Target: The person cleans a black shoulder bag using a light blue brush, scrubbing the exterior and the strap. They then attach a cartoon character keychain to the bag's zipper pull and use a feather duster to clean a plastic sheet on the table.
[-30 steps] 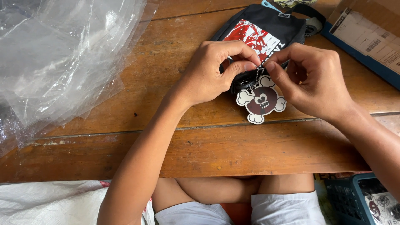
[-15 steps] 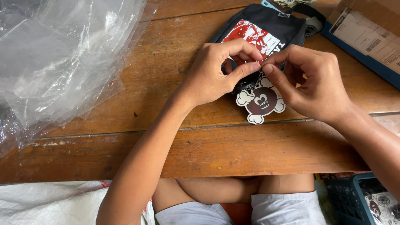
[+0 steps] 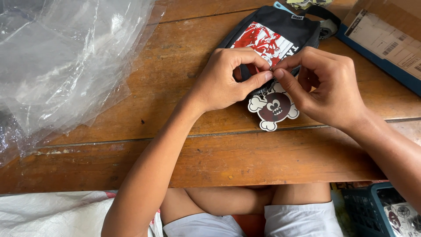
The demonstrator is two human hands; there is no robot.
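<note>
Head view: left hand (image 3: 228, 79) and right hand (image 3: 326, 87) hide the pouch's (image 3: 274, 33) near edge.

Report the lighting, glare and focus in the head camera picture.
Head view: soft, even daylight; the crumpled clear plastic sheet shows white glare patches; the left hand and right hand cast only faint shadows on the brown wooden table; the black printed pouch and skull-shaped tag are sharp, with no motion blur.

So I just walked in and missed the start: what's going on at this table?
A person seated at a wooden table has both hands on a small black pouch with a red and white print. The left hand and right hand pinch together at its lower edge, just above a skull-shaped tag. Crumpled clear plastic lies to the left.
</note>
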